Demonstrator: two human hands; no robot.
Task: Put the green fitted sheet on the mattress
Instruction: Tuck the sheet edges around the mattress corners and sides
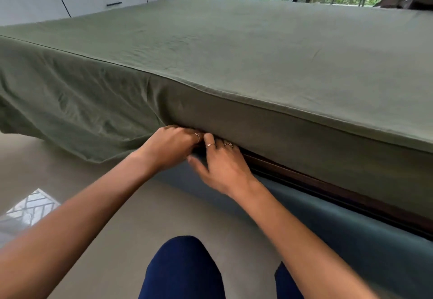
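- Sheet: the green fitted sheet point(234, 47) covers the mattress point(304, 148) top and near side; leftward its skirt hangs loose toward the floor point(131, 209).
- Left hand point(171, 146), fingers curled, grips the sheet's lower edge.
- Right hand point(222, 160) (rings on its fingers) pushes straight fingers beneath the mattress, above the dark bed frame point(328, 188).

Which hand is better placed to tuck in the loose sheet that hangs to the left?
Probably the left hand: it sits right beside the hanging sheet. The right hand lies toward the tucked side.
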